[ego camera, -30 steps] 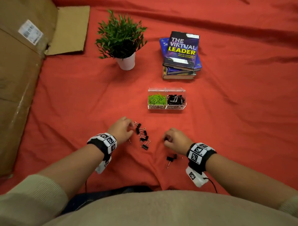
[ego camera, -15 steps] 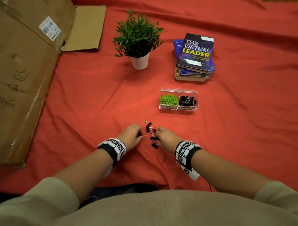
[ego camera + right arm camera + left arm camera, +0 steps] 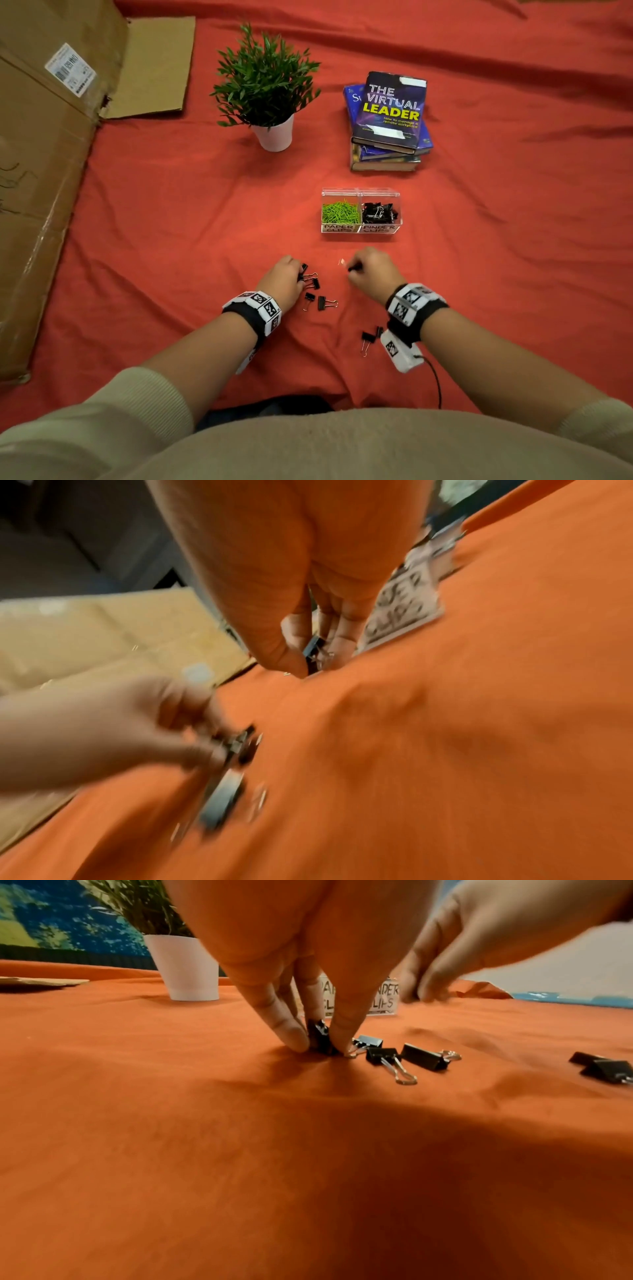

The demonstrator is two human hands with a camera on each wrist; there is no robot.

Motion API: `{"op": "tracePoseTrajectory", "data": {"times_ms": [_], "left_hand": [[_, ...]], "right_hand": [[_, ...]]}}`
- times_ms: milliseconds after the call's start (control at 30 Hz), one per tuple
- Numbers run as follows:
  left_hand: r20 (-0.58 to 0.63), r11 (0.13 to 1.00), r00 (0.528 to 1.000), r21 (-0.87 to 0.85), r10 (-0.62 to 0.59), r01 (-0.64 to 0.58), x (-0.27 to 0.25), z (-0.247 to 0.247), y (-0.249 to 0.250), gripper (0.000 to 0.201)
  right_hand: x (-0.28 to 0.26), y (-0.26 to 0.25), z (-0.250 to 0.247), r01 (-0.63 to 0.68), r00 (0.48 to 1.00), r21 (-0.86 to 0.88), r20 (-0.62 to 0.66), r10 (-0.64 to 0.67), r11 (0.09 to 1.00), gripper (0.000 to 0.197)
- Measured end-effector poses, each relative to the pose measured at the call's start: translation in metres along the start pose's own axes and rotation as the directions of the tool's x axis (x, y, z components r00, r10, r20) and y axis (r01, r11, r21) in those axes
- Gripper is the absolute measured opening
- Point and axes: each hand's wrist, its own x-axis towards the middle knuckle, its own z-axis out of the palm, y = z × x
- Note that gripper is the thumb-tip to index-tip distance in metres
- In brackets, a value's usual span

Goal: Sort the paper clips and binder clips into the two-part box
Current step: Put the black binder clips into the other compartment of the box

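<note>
The clear two-part box (image 3: 360,230) stands on the red cloth, green paper clips in its left half, black binder clips in its right. Several black binder clips (image 3: 322,303) lie loose in front of it, and two more (image 3: 367,337) lie by my right wrist. My left hand (image 3: 286,279) pinches a binder clip (image 3: 321,1039) between thumb and fingertips on the cloth. Just before the box, my right hand (image 3: 371,270) pinches another binder clip (image 3: 313,650); that wrist view is blurred.
A potted plant (image 3: 269,92) and a stack of books (image 3: 388,121) stand behind the box. Flattened cardboard (image 3: 44,164) lies along the left side. Bare red cloth (image 3: 513,240) stretches to the right.
My right hand has moved from the loose clips forward and right toward the box, holding a clip. My left hand has stayed at the pile, its fingers closing on a clip.
</note>
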Motion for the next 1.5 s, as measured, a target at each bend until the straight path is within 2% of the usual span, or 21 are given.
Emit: {"op": "tracePoseTrajectory", "data": {"times_ms": [100, 167, 267, 400, 467, 533, 567, 633, 700, 767, 867, 967, 1133, 1233, 1400, 1500], "left_hand": [[-0.007, 1.000, 1.000, 0.004, 0.019, -0.019, 0.000, -0.001, 0.001, 0.024], [-0.022, 1.000, 1.000, -0.025, 0.007, -0.008, -0.001, -0.002, 0.000, 0.024], [-0.015, 0.999, 1.000, -0.049, -0.020, 0.019, -0.002, -0.004, -0.002, 0.029], [0.010, 0.996, 1.000, -0.092, 0.009, -0.008, -0.004, -0.007, -0.004, 0.033], [0.017, 0.992, 1.000, -0.126, 0.024, -0.021, -0.005, -0.008, -0.005, 0.032], [0.010, 0.990, 1.000, -0.141, 0.026, -0.024, -0.005, -0.008, -0.007, 0.030], [0.008, 0.989, 1.000, -0.146, 0.026, -0.025, -0.005, -0.007, -0.008, 0.028], [0.011, 0.988, 1.000, -0.155, 0.023, -0.021, -0.005, -0.005, -0.008, 0.025], [0.012, 0.986, 1.000, -0.168, 0.020, -0.018, -0.005, -0.004, -0.008, 0.024], [0.012, 0.984, 1.000, -0.177, 0.002, 0.000, -0.006, -0.003, -0.005, 0.022], [0.004, 0.983, 0.999, -0.179, -0.032, 0.032, -0.006, -0.002, 0.000, 0.019], [0.009, 0.986, 1.000, -0.166, -0.014, 0.015, -0.004, 0.001, 0.002, 0.025], [0.004, 0.993, 0.997, -0.097, 0.074, -0.073, -0.006, 0.001, 0.002, 0.022], [0.009, 0.992, 0.996, -0.092, 0.086, -0.085, -0.008, -0.001, 0.003, 0.018], [-0.049, 0.981, 0.998, -0.188, 0.030, -0.038, -0.014, -0.008, -0.003, 0.015], [-0.077, 0.960, 0.997, -0.281, -0.032, 0.009, -0.012, -0.017, -0.009, 0.016]], "right_hand": [[0.024, 0.008, -0.046, -0.022, 0.981, 0.004, -0.194, 0.023, 1.000, 0.017], [0.043, 0.014, -0.070, -0.039, 0.964, -0.038, -0.266, 0.027, 0.999, 0.018], [0.066, 0.022, -0.087, -0.052, 0.963, -0.146, -0.269, 0.011, 0.988, 0.018], [0.078, 0.027, -0.084, -0.056, 0.987, -0.225, -0.161, 0.019, 0.973, 0.023], [0.075, 0.024, -0.076, -0.042, 0.980, -0.203, -0.198, 0.001, 0.978, 0.021], [0.062, 0.012, -0.063, 0.054, 0.962, -0.160, -0.258, -0.095, 0.986, 0.017], [0.052, 0.005, -0.051, 0.115, 0.963, -0.154, -0.226, -0.148, 0.981, 0.016], [0.027, -0.011, -0.024, 0.243, 0.970, -0.153, 0.003, -0.245, 0.958, 0.016], [0.003, -0.023, 0.007, 0.334, 0.922, -0.138, 0.255, -0.292, 0.932, 0.018], [-0.010, -0.025, 0.029, 0.360, 0.882, -0.149, 0.376, -0.284, 0.921, 0.022], [-0.017, -0.021, 0.043, 0.338, 0.884, -0.143, 0.387, -0.262, 0.930, 0.027], [-0.017, -0.017, 0.044, 0.308, 0.901, -0.175, 0.369, -0.228, 0.935, 0.026], [-0.003, -0.010, 0.032, 0.225, 0.957, -0.113, 0.213, -0.198, 0.968, 0.032], [0.004, -0.018, 0.034, 0.219, 0.959, -0.104, 0.207, -0.194, 0.970, 0.037], [0.007, -0.028, 0.048, 0.230, 0.950, -0.149, 0.251, -0.188, 0.962, 0.033], [0.004, -0.032, 0.053, 0.245, 0.948, -0.172, 0.247, -0.199, 0.954, 0.037]]}}
